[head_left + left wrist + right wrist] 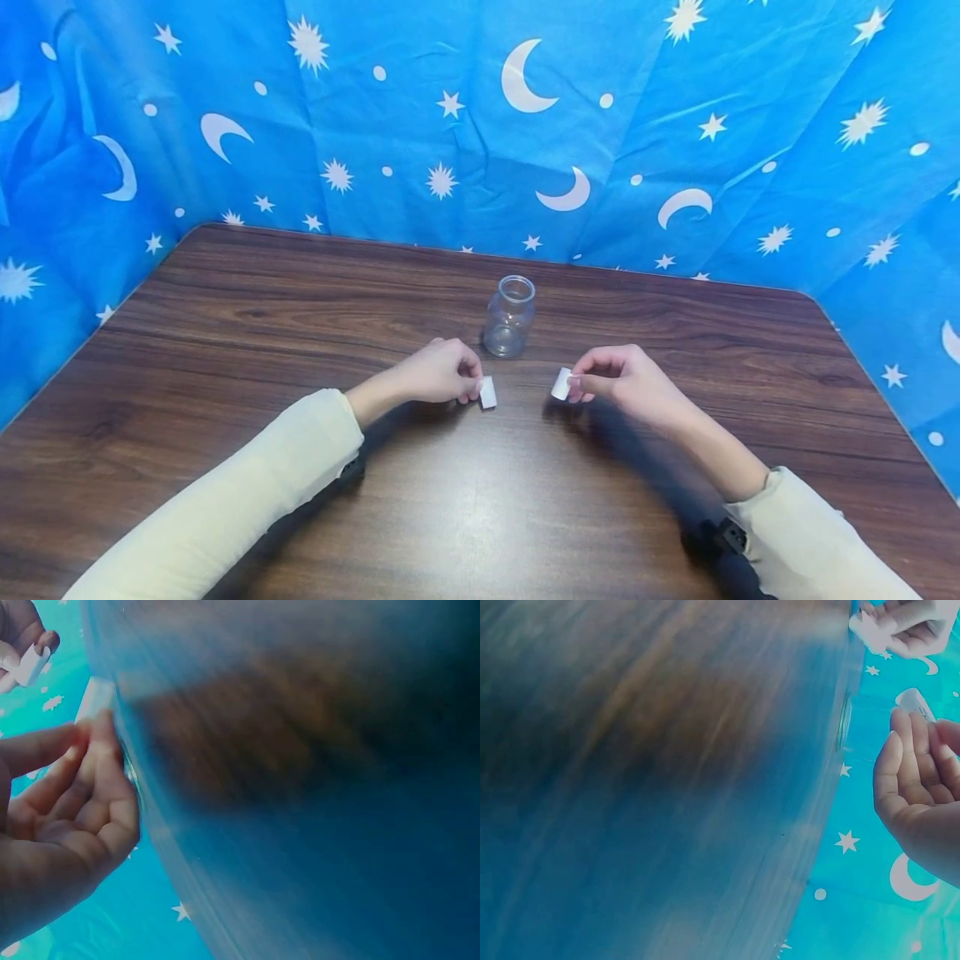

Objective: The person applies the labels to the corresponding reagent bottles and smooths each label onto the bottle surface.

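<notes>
Between thumb and fingertips, my left hand (438, 372) pinches a small white paper slip (488, 392), which stands close over the table. My right hand (626, 385) pinches another white paper slip (561, 384) a short way to the right. Faint dark marks show on the right slip (917, 703) in the right wrist view, and its edge looks curled. The left slip (97, 699) sticks out past the fingertips in the left wrist view. An open, lidless glass jar (510, 321) stands upright just beyond the two hands, nearer the left one.
The dark wood-grain table (465, 508) spreads out below both arms. Behind it hangs a blue cloth (450, 133) with white moons and stars, which wraps round the sides. Black wrist straps (733, 535) show under the cream sleeves (232, 483).
</notes>
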`<action>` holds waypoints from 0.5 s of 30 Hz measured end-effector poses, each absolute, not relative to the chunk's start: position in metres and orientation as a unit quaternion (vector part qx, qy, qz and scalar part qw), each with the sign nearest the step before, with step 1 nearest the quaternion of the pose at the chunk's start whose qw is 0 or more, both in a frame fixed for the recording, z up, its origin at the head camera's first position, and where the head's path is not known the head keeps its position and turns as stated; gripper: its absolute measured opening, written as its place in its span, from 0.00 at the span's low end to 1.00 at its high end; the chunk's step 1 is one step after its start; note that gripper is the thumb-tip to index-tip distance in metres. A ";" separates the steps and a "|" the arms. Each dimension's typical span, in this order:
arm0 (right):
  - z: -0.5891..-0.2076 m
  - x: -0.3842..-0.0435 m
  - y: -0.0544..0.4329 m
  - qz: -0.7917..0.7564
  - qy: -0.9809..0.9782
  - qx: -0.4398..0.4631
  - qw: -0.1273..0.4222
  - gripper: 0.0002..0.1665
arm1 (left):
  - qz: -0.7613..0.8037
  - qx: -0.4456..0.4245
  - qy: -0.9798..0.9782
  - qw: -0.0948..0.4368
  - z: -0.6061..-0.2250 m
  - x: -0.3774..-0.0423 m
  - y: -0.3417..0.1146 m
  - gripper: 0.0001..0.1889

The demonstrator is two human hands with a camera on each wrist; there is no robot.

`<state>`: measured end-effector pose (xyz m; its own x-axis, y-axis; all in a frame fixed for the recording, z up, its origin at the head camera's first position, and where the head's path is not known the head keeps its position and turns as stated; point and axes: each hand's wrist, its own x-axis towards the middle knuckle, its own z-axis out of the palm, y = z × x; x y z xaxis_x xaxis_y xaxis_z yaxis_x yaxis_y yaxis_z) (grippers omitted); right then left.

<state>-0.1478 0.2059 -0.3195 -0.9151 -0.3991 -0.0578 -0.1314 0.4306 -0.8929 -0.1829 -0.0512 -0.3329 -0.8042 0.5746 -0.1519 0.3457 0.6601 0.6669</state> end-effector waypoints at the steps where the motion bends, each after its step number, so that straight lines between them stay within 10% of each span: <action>1: -0.319 -0.148 0.205 -0.511 0.833 -0.160 0.136 0.05 | 0.314 0.259 0.895 0.184 -0.333 -0.183 -0.051 0.06; 15: -0.320 -0.150 0.191 -0.540 0.808 -0.173 0.159 0.09 | 0.253 0.286 0.912 0.153 -0.330 -0.178 -0.053 0.04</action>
